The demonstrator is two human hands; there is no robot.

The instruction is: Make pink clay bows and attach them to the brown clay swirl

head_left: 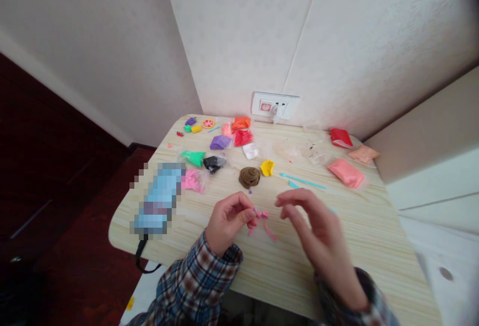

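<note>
My left hand (232,218) pinches a small pink clay bow (264,214) between thumb and index finger. Two thin pink tails hang from it over the table, and part of the bow is hidden by my fingertips. To its right, my right hand (318,231) is raised with thumb and index finger apart and nothing visible between them. Beyond my hands lies a brown coiled clay swirl (249,177), with a yellow clay lump (267,167) beside it and a tiny purple bit (250,191) in front. A turquoise modelling tool (303,181) rests behind my right hand.
Clay packets lie about the wooden table (359,256), among them green (193,158), black (213,164), purple (220,142) and coral (346,173) ones. A pixelated device (160,198) with a black cable is on the left. Small clay fruits (195,129) sit back left, below a wall socket (275,105).
</note>
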